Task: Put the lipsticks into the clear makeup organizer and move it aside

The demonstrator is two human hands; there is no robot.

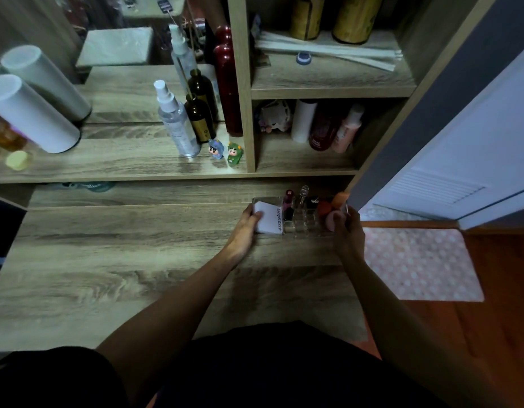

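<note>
The clear makeup organizer (303, 228) stands at the far right of the wooden desk (122, 260), close to its back edge. In its slots stand a dark red lipstick (288, 206), a clear-capped tube (302, 198) and a black-capped one (313, 201). A white compact (269, 220) lies in its left part, and orange and pink sponges (332, 206) fill its right end. My left hand (246, 225) grips the organizer's left end. My right hand (347, 231) holds its right end.
A raised shelf (122, 160) behind the desk carries spray bottles (175, 119), brown bottles, a red bottle, two small figurines (225, 153) and white cylinders (31, 113). Cubbies at right hold more bottles. A dotted mat (419, 263) lies on the floor beside the desk's right edge.
</note>
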